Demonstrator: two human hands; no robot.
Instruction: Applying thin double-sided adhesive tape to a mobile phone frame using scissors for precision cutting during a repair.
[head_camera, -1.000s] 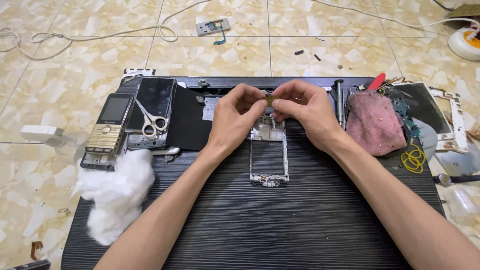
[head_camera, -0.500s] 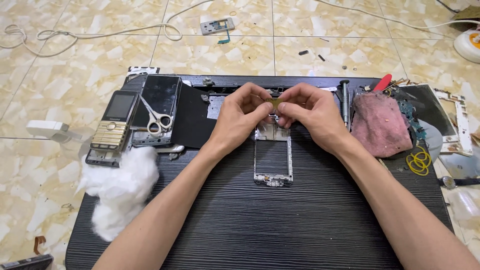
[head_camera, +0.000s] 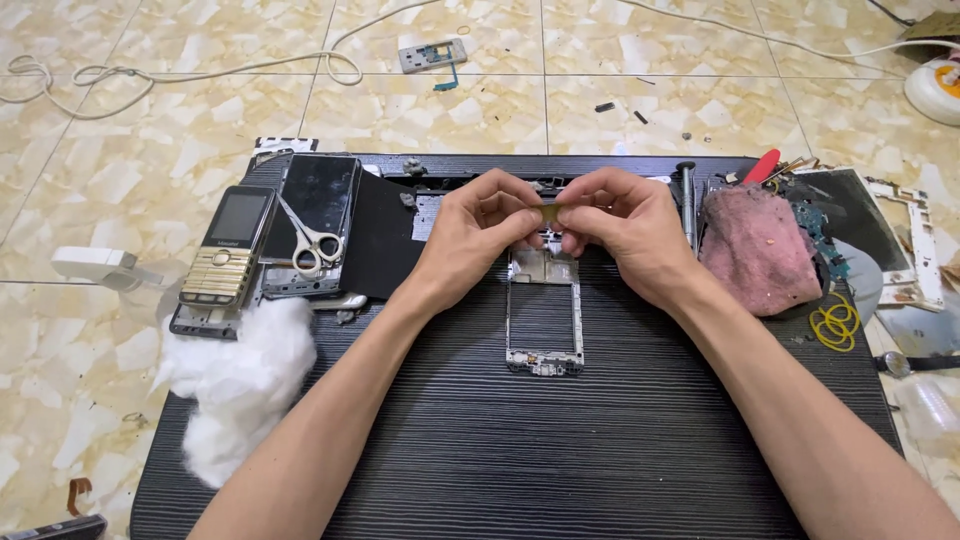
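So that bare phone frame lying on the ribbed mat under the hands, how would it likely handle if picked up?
The phone frame is an open rectangle with thin side rails, so it is probably light and may flex or twist if gripped hard. It lies flat on the ribbed mat, so it should not roll, and the ridges would likely resist sliding. Small parts at its lower end look fragile.

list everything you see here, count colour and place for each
small part: 1, yellowish, pinched between both hands
phone frame: 1, silver, mat centre, below the hands
mat: 1, black ribbed, on tiled floor
scissors: 1, silver, on dark phone, mat's left
keypad phone: 1, gold and black, far left
cotton wad: 1, white, mat's left edge
cloth: 1, pink, right
rubber bands: several, yellow, right edge
left hand: fingers on the part
right hand: fingers on the part
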